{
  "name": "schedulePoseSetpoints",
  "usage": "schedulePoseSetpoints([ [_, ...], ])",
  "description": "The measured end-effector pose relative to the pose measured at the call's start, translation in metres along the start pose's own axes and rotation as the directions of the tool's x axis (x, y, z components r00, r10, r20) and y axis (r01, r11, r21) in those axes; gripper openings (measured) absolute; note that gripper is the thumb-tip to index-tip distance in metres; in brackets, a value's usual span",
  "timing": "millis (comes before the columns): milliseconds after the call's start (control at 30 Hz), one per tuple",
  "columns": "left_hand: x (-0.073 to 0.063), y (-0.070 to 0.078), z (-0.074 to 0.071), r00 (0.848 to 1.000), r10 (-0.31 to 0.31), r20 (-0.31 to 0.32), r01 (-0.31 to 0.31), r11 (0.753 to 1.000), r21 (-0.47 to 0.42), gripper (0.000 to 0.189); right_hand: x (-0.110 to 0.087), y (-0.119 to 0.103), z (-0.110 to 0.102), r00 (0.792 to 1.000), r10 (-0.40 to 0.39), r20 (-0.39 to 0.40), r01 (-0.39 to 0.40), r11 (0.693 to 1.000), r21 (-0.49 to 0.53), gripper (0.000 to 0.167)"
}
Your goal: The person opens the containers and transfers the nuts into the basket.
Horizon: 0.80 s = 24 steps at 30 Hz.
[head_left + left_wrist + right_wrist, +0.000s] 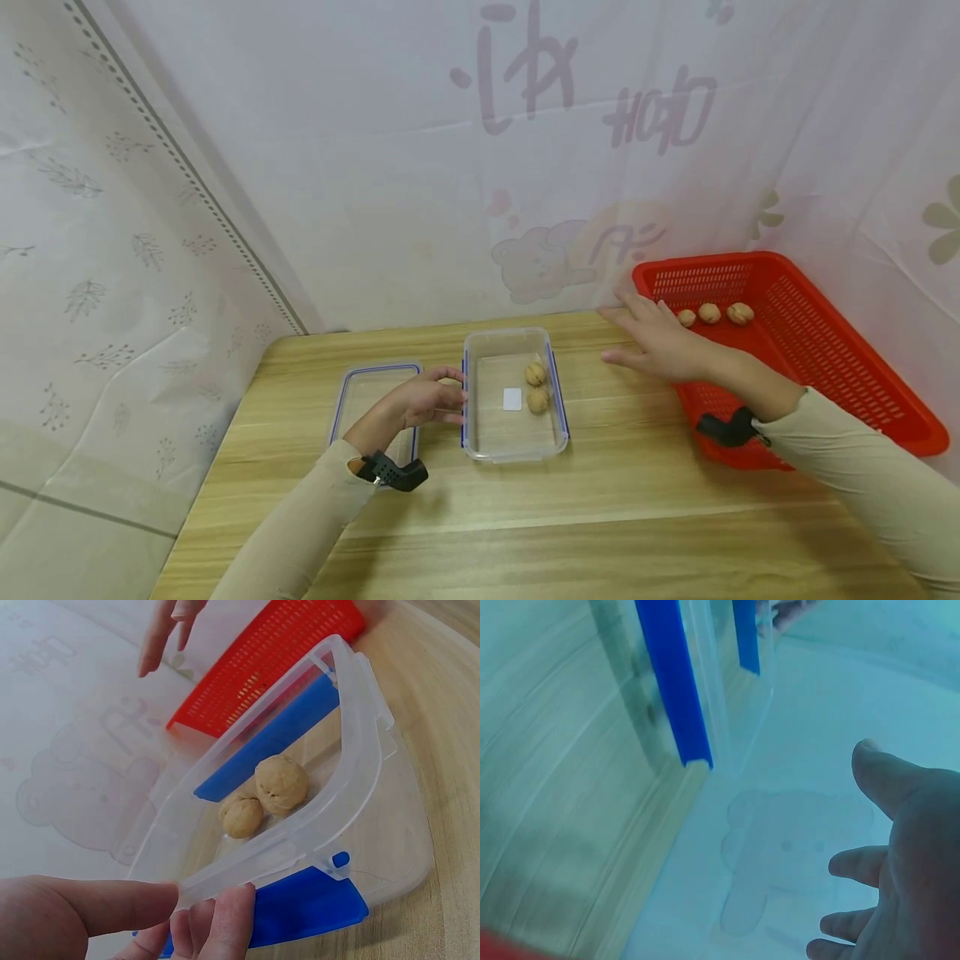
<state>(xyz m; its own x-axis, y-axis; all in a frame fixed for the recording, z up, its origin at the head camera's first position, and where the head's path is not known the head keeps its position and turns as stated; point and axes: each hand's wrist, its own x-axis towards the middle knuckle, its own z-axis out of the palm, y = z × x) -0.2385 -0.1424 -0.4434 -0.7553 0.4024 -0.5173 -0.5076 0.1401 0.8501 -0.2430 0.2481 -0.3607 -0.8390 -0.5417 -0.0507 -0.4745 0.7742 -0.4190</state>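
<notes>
A clear plastic container (489, 437) with blue side latches stands on the table. Two walnuts (536, 387) lie along its right side, by a small white square (512, 399). At the container's left wall, my left hand (427, 396) holds the edge, its thumb at the rim and its fingers against a blue latch (307, 907). My right hand (667, 337) is in the air by the left rim of a red basket (847, 333), fingers spread and nothing in them. Inside the basket, three walnuts (709, 313) sit near the far end.
A clear lid (360, 392) with a blue seal lies left of the container, partly under the left forearm. Printed curtains (375, 208) hang behind the wooden table (480, 517) and at both sides. The basket stands at the table's right.
</notes>
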Motion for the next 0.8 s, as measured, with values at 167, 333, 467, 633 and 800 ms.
schedulePoseSetpoints([
  [167, 0.000, 0.000, 0.000, 1.000, 0.008, -0.002, -0.008, 1.000, -0.002, 0.046, 0.006, -0.008, 0.008, 0.999, -0.040, 0.015, 0.040, 0.999, -0.006, 0.078],
  [333, 0.001, -0.001, 0.000, 1.000, 0.013, -0.006, -0.013, 1.000, -0.001, 0.046, 0.012, -0.018, 0.015, 0.996, -0.093, 0.014, 0.094, 0.995, -0.042, 0.076],
  [467, 0.001, 0.000, 0.000, 1.000, 0.008, -0.006, -0.008, 1.000, 0.002, 0.046, 0.017, -0.026, 0.021, 0.992, -0.127, 0.019, 0.127, 0.991, -0.032, 0.074],
  [633, 0.000, 0.000, 0.000, 1.000, -0.003, -0.005, 0.003, 1.000, 0.004, 0.046, 0.021, -0.037, 0.028, 0.989, -0.137, 0.054, 0.138, 0.990, -0.010, 0.076],
  [800, 0.000, -0.001, 0.000, 1.000, 0.000, -0.003, 0.000, 1.000, 0.002, 0.046, 0.027, -0.050, 0.035, 0.981, -0.173, 0.085, 0.176, 0.984, -0.028, 0.077],
])
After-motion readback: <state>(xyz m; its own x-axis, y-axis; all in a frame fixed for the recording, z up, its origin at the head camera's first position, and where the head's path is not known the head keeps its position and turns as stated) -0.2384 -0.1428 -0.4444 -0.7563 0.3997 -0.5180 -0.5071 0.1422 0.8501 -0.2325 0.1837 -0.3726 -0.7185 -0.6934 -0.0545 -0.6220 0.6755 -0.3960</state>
